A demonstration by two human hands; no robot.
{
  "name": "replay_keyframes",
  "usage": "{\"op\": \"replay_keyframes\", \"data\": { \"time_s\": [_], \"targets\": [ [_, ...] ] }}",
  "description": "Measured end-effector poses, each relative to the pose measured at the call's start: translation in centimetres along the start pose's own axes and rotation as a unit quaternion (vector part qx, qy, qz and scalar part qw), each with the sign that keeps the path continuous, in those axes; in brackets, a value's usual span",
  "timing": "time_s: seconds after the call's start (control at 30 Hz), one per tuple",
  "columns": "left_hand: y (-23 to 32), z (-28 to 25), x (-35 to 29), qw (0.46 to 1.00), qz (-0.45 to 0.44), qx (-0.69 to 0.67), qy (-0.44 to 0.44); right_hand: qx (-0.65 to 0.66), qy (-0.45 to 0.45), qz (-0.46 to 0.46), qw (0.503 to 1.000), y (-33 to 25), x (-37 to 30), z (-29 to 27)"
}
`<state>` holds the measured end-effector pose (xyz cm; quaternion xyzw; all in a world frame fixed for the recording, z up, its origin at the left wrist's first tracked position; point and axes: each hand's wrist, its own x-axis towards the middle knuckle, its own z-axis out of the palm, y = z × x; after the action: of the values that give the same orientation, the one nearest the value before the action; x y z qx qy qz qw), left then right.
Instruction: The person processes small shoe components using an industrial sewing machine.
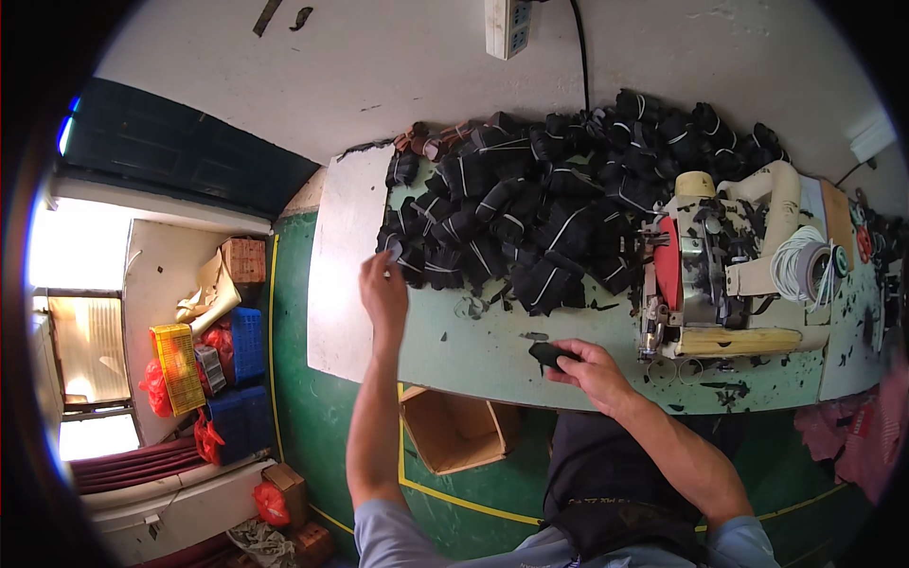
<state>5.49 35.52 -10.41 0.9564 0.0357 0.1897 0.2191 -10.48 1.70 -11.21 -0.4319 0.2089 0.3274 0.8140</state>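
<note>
My right hand (pixel 594 372) is closed on a small, flat black piece (pixel 545 355), held just above the near part of the pale green table. My left hand (pixel 383 289) is raised at the left edge of a heap of black bundles (pixel 516 204), many tied with white string. Its fingertips are pinched together. A small greyish piece (pixel 394 250) shows at those fingertips, but whether they grip it is unclear. Between my hands, dark scraps (pixel 535 336) lie on the tabletop (pixel 431 346).
A cream machine (pixel 705 265) with a red plate (pixel 668 263) stands to the right, a coil of white cord (pixel 798 268) on it. An open wooden box (pixel 453 431) is below the table's front edge. Crates (pixel 176 367) stand at far left. A power strip (pixel 508 26) hangs on the wall.
</note>
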Motion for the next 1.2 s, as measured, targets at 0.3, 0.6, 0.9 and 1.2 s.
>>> {"op": "replay_keyframes", "data": {
  "time_s": [0.3,0.6,0.9,1.2],
  "targets": [
    [-1.2,2.6,3.7,0.994,-0.022,0.057,-0.092,0.071,0.015,0.022,0.997,0.7,-0.5,-1.4],
    [-1.2,0.2,3.3,0.992,-0.043,0.094,-0.066,0.087,-0.009,0.037,0.995,0.6,-0.8,-0.7],
    [13.5,-2.3,-6.1,0.79,-0.222,-0.407,-0.402,0.096,-0.043,-0.062,0.993,-0.9,-0.2,-0.1],
    [15.9,1.2,-1.1,0.899,-0.109,-0.234,-0.354,0.044,0.032,-0.106,0.993,-1.7,-2.2,-2.0]
  ]
}}
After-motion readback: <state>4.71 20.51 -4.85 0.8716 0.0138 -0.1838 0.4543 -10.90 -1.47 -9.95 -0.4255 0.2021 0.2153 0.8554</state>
